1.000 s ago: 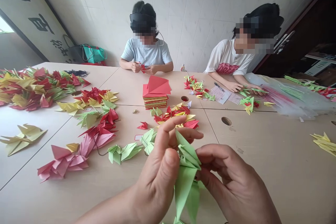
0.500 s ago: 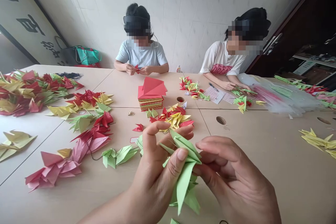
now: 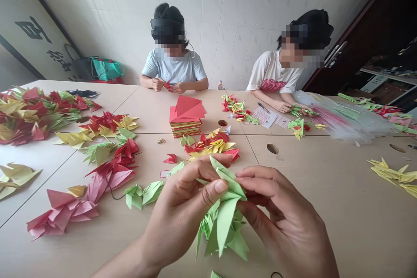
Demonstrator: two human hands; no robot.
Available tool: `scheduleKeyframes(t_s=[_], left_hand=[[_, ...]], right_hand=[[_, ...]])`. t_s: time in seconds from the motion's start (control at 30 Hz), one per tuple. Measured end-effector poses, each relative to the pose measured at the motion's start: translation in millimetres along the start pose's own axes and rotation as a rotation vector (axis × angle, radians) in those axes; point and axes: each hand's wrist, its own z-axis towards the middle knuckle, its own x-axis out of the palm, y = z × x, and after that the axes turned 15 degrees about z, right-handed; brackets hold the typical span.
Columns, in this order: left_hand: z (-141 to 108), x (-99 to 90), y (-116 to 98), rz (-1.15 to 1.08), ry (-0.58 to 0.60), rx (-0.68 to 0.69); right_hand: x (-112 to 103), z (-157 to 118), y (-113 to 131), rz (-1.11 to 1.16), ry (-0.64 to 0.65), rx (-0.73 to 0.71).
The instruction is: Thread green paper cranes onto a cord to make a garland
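A light green origami crane point(image 3: 227, 202) with long pointed folds is between my two hands, low in the middle of the view. My left hand point(image 3: 187, 202) is closed on it, thumb pressed on its upper folds. From the other side, my right hand point(image 3: 282, 213) pinches its right edge with thumb and fingertips. More green cranes point(image 3: 239, 243) lie or hang just below, partly covered by the held one. To the left, a green crane point(image 3: 153, 192) and a pink crane string point(image 3: 70, 208) with a dark cord rest on the table.
A stack of red and yellow paper point(image 3: 185, 121) stands mid-table, near a heap of red and yellow cranes point(image 3: 211, 143). A large mixed pile point(image 3: 39, 113) fills the far left. Two people point(image 3: 174, 61) sit opposite; clear plastic bags point(image 3: 355, 121) lie at right.
My left fingers have curled in over the green crane, and my right fingertips have moved left onto its edge. More of the green cranes underneath show now.
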Motion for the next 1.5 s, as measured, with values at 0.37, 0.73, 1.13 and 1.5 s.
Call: scheduleKeyframes(t_s=[0.37,0.73,1.13,1.5], left_hand=[[-1,4.8,5,0.047,-0.147,0.102],[-3,1.4,5,0.282,-0.173,0.271],[4,0.4,8,0.160,-0.095,0.092],[9,3.3,15,0.036,-0.062,0.114]], right_hand=[[3,2,-4,0.144,0.013,0.087],[0,-1,-2,0.042,0.009,0.120],[-3,5,-2,0.158,0.129,0.259],[-7,10,-5,0.131,0.143,0.317]])
